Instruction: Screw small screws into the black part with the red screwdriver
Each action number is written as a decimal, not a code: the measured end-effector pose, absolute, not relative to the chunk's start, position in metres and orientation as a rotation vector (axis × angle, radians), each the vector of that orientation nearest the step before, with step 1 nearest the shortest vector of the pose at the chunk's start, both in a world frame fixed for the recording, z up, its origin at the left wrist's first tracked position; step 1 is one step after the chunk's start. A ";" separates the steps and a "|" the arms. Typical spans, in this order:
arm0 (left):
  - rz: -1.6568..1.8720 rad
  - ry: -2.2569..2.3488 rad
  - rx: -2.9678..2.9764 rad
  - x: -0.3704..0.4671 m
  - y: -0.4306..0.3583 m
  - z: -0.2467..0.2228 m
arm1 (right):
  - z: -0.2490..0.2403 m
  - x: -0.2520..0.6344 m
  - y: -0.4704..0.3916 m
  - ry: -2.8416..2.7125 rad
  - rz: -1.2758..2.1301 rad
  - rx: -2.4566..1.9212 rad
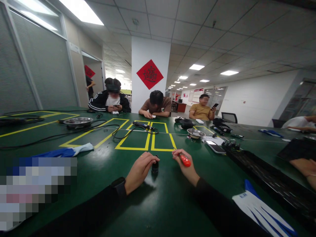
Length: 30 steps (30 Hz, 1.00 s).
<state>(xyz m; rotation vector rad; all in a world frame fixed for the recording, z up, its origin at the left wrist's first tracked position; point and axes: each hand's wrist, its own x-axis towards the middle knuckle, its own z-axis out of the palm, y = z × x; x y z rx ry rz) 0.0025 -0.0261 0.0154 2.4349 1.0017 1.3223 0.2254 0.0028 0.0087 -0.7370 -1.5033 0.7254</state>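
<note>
A small dark cylindrical object stands upright on the green table in front of me. My left hand is closed around its upper part, fingertips at its top. To the right, my right hand is closed on a tool with an orange-red handle, which lies across the palm. The tool's far end is too small to make out. The two hands are apart, just nearer to me than the yellow tape rectangles.
Metal bowls and cables lie farther back. At right are a phone, a long black tray and a white-blue glove; another glove lies left. Several people sit around the table.
</note>
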 end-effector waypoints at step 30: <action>1.032 0.930 2.513 0.012 -0.037 0.006 | 0.024 0.196 -0.036 -2.151 0.117 -0.576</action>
